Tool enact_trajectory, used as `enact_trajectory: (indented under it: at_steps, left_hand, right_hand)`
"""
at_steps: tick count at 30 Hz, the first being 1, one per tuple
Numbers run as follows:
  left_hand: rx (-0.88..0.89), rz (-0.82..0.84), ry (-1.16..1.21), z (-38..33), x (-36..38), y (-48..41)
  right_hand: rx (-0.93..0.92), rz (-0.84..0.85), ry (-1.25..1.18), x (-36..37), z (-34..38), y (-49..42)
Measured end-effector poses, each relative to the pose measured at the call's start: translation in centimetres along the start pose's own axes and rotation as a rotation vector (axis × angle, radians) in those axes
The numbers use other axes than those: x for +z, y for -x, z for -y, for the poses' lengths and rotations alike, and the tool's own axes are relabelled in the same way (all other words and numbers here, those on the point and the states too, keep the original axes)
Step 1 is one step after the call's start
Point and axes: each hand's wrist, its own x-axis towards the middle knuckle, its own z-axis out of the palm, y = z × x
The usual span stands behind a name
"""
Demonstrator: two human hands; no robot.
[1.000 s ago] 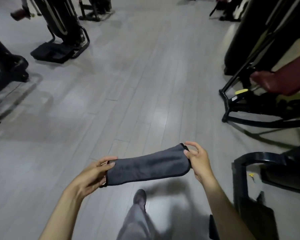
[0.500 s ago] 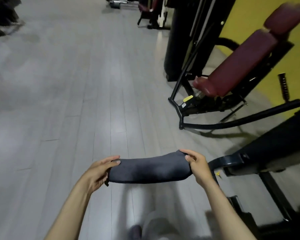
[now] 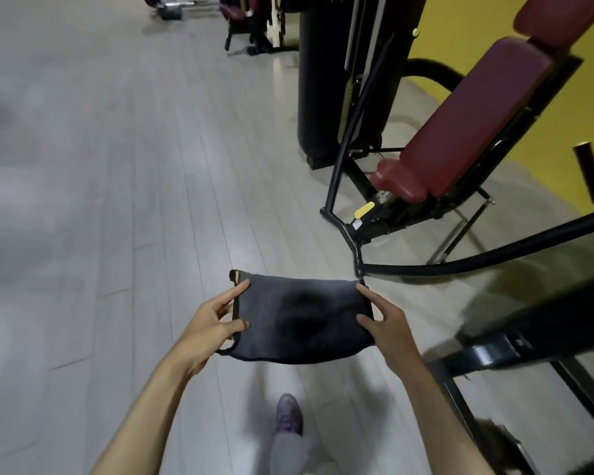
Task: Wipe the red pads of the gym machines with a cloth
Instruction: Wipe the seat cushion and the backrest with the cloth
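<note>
**Cloth spread, pad not yet reached**

The left hand [image 3: 213, 323] and right hand [image 3: 388, 323] each pinch a side edge of the dark cloth [image 3: 302, 320] between thumb and fingers. They hold it spread above the floor, well apart from the red pad [image 3: 470, 125] ahead on the right. Blur hides whether the cloth is doubled. Gather it into one hand, then press it flat along the pad.

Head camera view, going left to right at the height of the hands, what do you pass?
left hand → grey cloth held between both hands → right hand → black machine frame at the lower right
</note>
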Motion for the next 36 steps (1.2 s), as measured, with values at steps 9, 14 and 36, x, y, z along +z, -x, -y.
enact_trajectory:
  at_steps: [9, 14, 36]
  left_hand:
    - [0.163, 0.159, -0.222, -10.5, 3.7, -13.8]
    - [0.208, 0.210, -0.242, -14.5, 5.9, -21.7]
    - [-0.090, 0.063, 0.160, -31.1, 21.9, -61.5]
  right_hand:
    - [-0.213, 0.157, 0.088, 6.2, 8.4, -12.8]
    - [-0.274, 0.136, 0.173, 7.9, 10.6, -19.9]
    - [0.050, 0.012, -0.015, -3.2, 16.0, -53.6]
